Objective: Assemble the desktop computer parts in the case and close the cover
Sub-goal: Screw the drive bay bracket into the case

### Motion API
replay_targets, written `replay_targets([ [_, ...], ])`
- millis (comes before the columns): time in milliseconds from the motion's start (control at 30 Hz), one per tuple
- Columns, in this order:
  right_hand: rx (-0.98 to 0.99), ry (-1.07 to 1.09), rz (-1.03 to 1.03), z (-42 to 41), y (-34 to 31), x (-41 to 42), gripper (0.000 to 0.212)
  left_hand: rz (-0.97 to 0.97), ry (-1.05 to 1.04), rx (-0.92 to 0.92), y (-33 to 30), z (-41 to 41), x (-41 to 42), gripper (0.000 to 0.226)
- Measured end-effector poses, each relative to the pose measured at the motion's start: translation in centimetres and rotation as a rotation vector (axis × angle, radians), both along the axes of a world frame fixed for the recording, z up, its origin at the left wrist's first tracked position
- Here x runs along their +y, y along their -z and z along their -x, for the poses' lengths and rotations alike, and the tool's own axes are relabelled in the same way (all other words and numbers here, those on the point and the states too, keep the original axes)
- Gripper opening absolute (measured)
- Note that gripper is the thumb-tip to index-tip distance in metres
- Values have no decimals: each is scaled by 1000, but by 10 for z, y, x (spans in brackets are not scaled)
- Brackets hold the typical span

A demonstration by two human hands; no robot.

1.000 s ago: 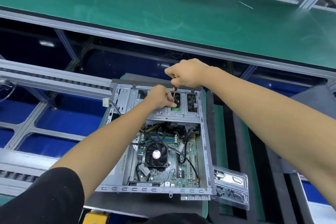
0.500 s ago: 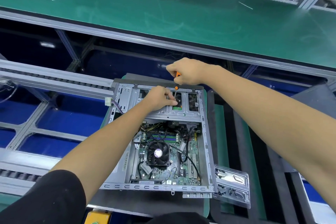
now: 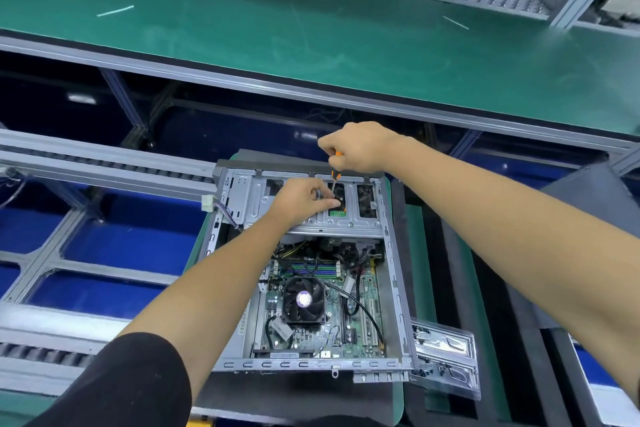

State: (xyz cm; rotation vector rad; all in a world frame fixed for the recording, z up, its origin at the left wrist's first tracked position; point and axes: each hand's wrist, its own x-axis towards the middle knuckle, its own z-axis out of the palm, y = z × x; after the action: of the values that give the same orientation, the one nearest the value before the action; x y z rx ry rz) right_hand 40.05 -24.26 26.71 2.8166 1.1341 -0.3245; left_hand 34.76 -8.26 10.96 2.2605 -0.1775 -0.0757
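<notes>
One open grey sheet-metal desktop computer case (image 3: 393, 288) lies flat on a green mat, its cover off, its long axis running from the near edge of the view away toward the green conveyor belt (image 3: 311, 38). Inside the near half sits one green motherboard (image 3: 360, 319) carrying one black round cooler fan (image 3: 303, 299) with a pale hub facing up. The far half is spanned by one silver perforated metal drive cage (image 3: 256, 201), its long axis crosswise to the case.

The right hand (image 3: 360, 147) is closed around the handle of one orange-and-black screwdriver (image 3: 335, 177), which stands nearly upright, handle up and shaft pointing down into a cut-out of the drive cage. The left hand (image 3: 304, 199) rests on top of the cage beside the shaft, fingers curled with the tips pinched together near the screwdriver's tip; what they pinch is too small to tell.

One white plastic connector (image 3: 207, 203) on a bundle of coloured wires hangs over the case's left wall at the far end. One clear plastic bag of small parts (image 3: 446, 362) lies just beside the case's near right corner. Two thin white strips lie on the belt, well apart.
</notes>
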Motion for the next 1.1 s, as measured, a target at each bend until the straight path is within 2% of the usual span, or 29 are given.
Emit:
replay_targets([
  [67, 5, 16, -7, 0, 0, 3, 8, 8, -13, -4, -1, -1, -1, 20],
  [167, 126, -53, -88, 3, -6, 8, 31, 10, 11, 2, 1, -2, -1, 19],
  [200, 144, -83, -99, 4, -8, 10, 32, 13, 18, 9, 2, -3, 0, 17],
  [333, -48, -78, 31, 3, -6, 12, 13, 12, 55, 7, 5, -4, 1, 7],
  [433, -117, 5, 75, 1, 2, 12, 12, 49, 13, -7, 6, -4, 0, 15],
  [500, -22, 22, 12, 2, 3, 14, 12, 82, 2, 0, 6, -6, 0, 17],
  [600, 134, -74, -105, 4, -3, 15, 29, 89, 15, 15, 8, -6, 1, 11],
  [767, -71, -93, 95, 1, -8, 12, 12, 34, 57, -2, 8, -6, 1, 3],
  [867, -140, -17, 171, 0, -1, 9, 9, 75, 22, -4, 9, -7, 1, 15],
  [900, -99, 11, 125, 0, 1, 8, 10, 80, 12, -3, 10, -8, 1, 16],
  [1000, 154, -6, -78, 3, -1, 8, 30, 105, 11, 25, 13, -10, 1, 13],
  [1033, 179, -51, -89, 4, -4, 8, 30, 108, 13, 23, 13, -11, 1, 12],
  [1100, 92, -121, -24, 4, -9, 8, 25, 89, 28, 9, 13, -11, 2, 9],
])
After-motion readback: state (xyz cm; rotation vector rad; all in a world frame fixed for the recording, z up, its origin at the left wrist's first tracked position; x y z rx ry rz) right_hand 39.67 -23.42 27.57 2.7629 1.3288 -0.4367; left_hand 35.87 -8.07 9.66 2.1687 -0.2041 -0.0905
